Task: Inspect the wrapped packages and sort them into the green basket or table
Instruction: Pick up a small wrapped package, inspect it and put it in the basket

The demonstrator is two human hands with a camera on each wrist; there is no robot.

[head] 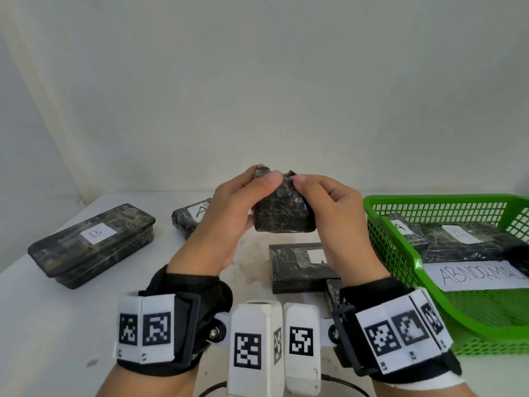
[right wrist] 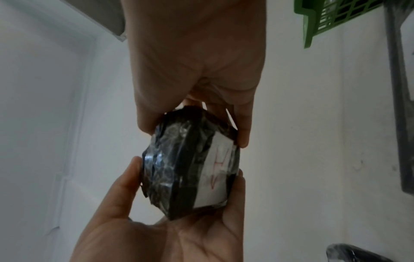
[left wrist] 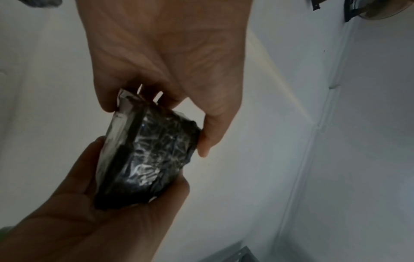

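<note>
A: Where is the thing being checked?

B: The small dark package wrapped in crinkled shiny film (head: 282,212) is up off the white table (head: 57,325), caught between both sets of fingers. The left hand (head: 226,222) curls round its left side with the thumb pressed on the top edge; the right hand (head: 333,224) pinches the top edge beside that thumb, its other fingers curled behind.

A: Why hold it like that?

B: My guess is that gripping it from both sides lets it be turned over and the wrapping's folds examined before choosing the green plastic mesh basket (head: 383,239), off past the right knuckles, or the table.

A: Do the wrist views add anything?

B: Yes. The right wrist view shows a white paper label with a faint reddish letter (right wrist: 216,170) on the face turned away from the head camera. The left wrist view shows a pale, loose-looking flap of wrap (left wrist: 125,102) by the fingertips. Neither appears from above.
</note>
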